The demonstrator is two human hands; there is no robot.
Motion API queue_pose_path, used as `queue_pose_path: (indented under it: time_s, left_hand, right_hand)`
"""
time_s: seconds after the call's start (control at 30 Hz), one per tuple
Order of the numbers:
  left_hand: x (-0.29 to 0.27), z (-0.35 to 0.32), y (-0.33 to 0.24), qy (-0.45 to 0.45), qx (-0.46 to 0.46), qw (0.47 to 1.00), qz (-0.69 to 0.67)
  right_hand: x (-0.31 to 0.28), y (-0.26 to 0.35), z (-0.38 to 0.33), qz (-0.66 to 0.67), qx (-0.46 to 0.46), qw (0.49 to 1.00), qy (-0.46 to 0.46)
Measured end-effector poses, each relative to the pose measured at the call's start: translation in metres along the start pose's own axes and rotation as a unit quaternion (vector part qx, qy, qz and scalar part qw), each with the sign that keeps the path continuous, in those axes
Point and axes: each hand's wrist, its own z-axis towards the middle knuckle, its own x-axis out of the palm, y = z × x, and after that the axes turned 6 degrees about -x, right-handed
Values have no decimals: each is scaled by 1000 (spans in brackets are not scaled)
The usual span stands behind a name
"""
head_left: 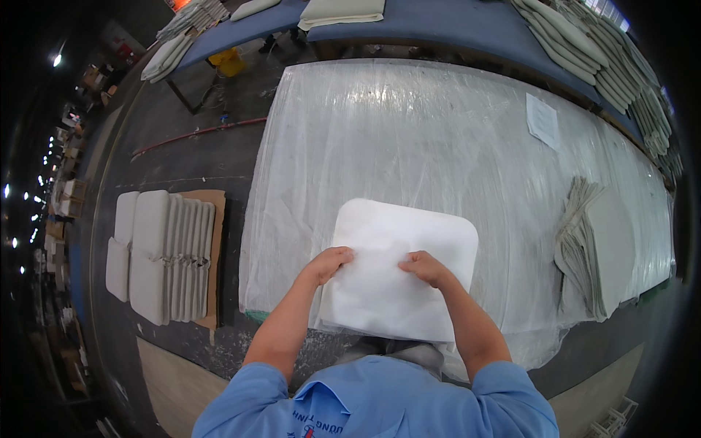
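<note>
A white, flat seat-cushion pad (394, 299) with rounded corners lies in front of me, tilted slightly, on the plastic-covered surface (365, 131). At its left edge my left hand (330, 264) is closed, with the thumb on top and the other fingers mostly hidden. My right hand (427, 269) is closed on the right part of the pad, its thumb pointing left across the top. What the right fingers grip underneath cannot be made out. To the right, a pile of grey fabric covers (610, 248) rests on the same plastic.
Several pale cushions (150, 255) stand in rows at the left, beside a brown cardboard sheet (216, 292). Blue-topped tables (445, 25) run along the far side, bearing cushion stacks (577, 44). A paper sheet (542, 120) lies on the plastic. A red hose (197, 133) crosses the floor.
</note>
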Motion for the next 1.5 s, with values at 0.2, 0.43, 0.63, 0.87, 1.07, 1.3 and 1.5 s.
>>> queue_pose_path:
  time_s: [0.2,0.43,0.63,0.87,1.07,1.3,1.5]
  left_hand:
    - [10,3,2,55,-42,997,-27]
    - [19,12,5,-11,16,986,165]
    - [47,18,4,-149,87,949,264]
    - [103,29,16,-280,141,824,472]
    - [111,35,12,-221,157,804,529]
    - [107,49,11,-211,106,864,444]
    - [107,60,1,-146,23,842,518]
  right_hand:
    - [-21,24,-18,-270,-22,962,-27]
    - [-29,27,-10,-486,-81,869,-30]
    - [-6,16,-26,-490,-256,757,-349]
    - [71,-20,-2,-361,-268,802,-394]
    - [87,-55,32,-410,-236,759,-446]
    - [85,-60,35,-404,-226,765,-447]
    - [81,-65,38,-399,-224,768,-448]
